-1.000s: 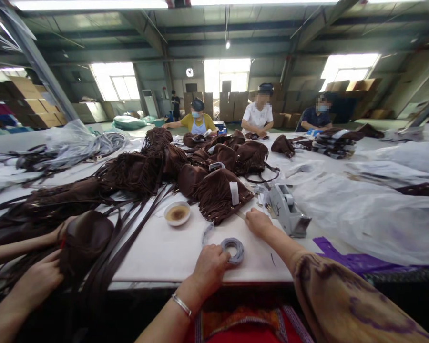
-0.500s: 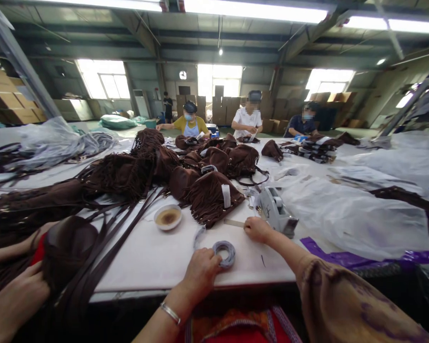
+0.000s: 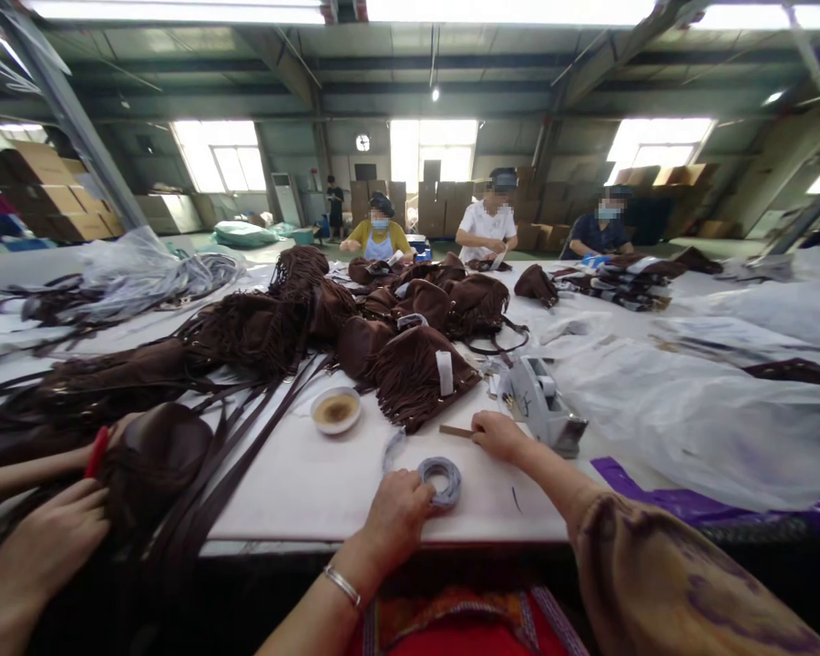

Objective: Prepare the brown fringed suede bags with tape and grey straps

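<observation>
My left hand [image 3: 394,515] rests on the white table [image 3: 301,483], its fingers curled round a grey roll of tape [image 3: 441,480]. Farther right, my right hand [image 3: 497,435] lies closed, pinching the end of a small brown strip [image 3: 455,431] flat on the table. Just beyond the strip lies a brown fringed bag [image 3: 416,372] with a white tag. A grey tape dispenser [image 3: 543,404] stands to the right of my right hand.
A small white dish [image 3: 336,410] of brown liquid sits left of the bag. Brown fringed bags and long straps [image 3: 246,337] pile across the table. A co-worker's hands [image 3: 55,538] hold a brown piece at the left. Clear plastic sheeting [image 3: 690,401] covers the right. Three people sit at the far end.
Both hands stay nearly where they were, on the roll and the strip. The co-worker's hands at the left have shifted slightly on the brown piece.
</observation>
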Tool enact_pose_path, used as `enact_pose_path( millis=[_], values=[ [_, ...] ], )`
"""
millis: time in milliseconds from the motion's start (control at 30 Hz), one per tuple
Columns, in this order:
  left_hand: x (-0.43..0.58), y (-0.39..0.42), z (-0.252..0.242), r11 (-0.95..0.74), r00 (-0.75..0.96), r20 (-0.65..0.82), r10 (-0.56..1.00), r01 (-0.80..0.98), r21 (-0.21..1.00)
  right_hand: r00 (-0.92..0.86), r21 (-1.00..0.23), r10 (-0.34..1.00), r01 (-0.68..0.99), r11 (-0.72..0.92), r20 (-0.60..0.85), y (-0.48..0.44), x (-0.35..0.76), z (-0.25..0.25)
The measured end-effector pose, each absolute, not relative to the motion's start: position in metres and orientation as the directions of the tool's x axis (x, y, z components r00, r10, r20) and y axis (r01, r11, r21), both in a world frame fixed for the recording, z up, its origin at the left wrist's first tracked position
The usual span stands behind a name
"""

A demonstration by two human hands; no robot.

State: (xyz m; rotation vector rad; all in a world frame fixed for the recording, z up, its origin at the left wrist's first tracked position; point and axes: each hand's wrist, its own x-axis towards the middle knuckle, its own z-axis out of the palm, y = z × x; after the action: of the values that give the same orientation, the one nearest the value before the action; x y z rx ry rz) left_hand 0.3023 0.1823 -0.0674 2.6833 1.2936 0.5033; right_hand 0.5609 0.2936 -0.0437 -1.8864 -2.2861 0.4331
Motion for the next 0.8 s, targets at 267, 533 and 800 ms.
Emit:
enact_pose_path(
  millis=[267, 533, 800],
  values=[
    [0.291, 0.199, -0.039, -0.336, 0.333, 0.203, 0.921, 0.415, 0.846, -0.101, -0.855, 0.991, 0.502, 0.131, 0.092, 0.215, 0.549, -0.038],
    [0.279, 0.214, -0.018, 0.123, 0.139, -0.079, 0.987, -0.346, 0.93, -0.079, -0.899, 0.986, 0.405, 0.164, 0.144, 0.187, 0.5, 0.001],
    [0.282, 0.202, -0.021, 0.09, 0.181, -0.045, 0.983, -0.254, 0.963, -0.118, -0.927, 0.99, 0.356, 0.119, 0.081, 0.204, 0.47, -0.005]
  ],
)
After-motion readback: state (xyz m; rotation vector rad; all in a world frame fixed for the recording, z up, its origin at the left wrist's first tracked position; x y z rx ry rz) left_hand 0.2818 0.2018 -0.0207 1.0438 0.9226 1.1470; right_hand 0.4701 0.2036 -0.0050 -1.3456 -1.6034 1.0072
